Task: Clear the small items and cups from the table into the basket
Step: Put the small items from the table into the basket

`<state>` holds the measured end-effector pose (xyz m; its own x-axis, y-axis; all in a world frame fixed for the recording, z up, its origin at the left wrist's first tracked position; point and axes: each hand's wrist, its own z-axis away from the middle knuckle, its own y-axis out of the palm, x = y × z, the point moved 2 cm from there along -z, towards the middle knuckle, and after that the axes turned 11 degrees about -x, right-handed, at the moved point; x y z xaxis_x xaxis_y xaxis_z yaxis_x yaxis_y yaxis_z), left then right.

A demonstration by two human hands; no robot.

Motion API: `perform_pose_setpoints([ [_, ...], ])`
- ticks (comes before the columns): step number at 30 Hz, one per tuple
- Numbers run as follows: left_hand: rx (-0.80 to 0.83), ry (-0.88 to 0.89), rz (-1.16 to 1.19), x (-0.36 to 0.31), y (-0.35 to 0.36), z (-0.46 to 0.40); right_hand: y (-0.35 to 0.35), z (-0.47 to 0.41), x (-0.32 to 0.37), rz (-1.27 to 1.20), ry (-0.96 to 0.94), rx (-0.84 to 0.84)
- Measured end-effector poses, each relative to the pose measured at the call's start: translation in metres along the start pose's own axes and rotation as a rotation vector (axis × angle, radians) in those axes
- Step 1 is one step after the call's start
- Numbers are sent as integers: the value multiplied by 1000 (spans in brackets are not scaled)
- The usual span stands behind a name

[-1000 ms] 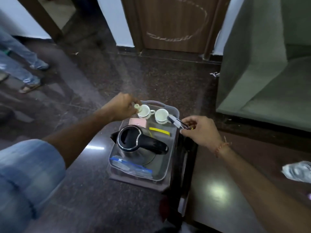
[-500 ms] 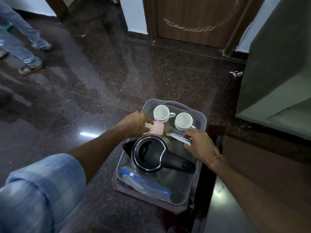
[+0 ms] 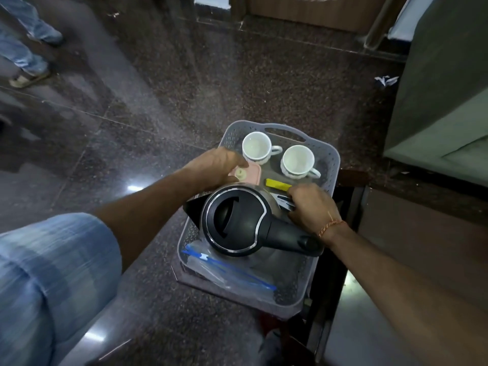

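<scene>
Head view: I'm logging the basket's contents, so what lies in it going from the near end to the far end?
Clear zip bag with a blue strip → black kettle → yellow packet → the two white cups by the far handle of the grey basket.

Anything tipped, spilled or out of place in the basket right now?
Nothing stands out. Both white cups stand upright and empty in the grey basket, beyond the upright black kettle; no spill shows.
</scene>
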<state>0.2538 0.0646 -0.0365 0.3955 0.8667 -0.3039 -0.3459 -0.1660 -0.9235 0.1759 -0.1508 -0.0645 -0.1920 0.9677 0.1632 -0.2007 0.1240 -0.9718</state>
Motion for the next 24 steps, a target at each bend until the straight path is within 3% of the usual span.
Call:
perform_pose_setpoints([
  [5,-38,17,-20,0,-19,1,-5,5,-10,-165,2,-62],
  [10,-56,128,-78,-18,-43,6,-28,39,-40,-597,174,-584],
  [13,-117,222,-120,-49,-68,-1,-35,73,-76,-654,269,-710],
  [18,-133,415,-252,-151,-93,-31,-45,149,-149,-594,414,-716],
  [24,-87,601,-171,-323,-63,-50,-97,262,-238,-487,571,-854],
])
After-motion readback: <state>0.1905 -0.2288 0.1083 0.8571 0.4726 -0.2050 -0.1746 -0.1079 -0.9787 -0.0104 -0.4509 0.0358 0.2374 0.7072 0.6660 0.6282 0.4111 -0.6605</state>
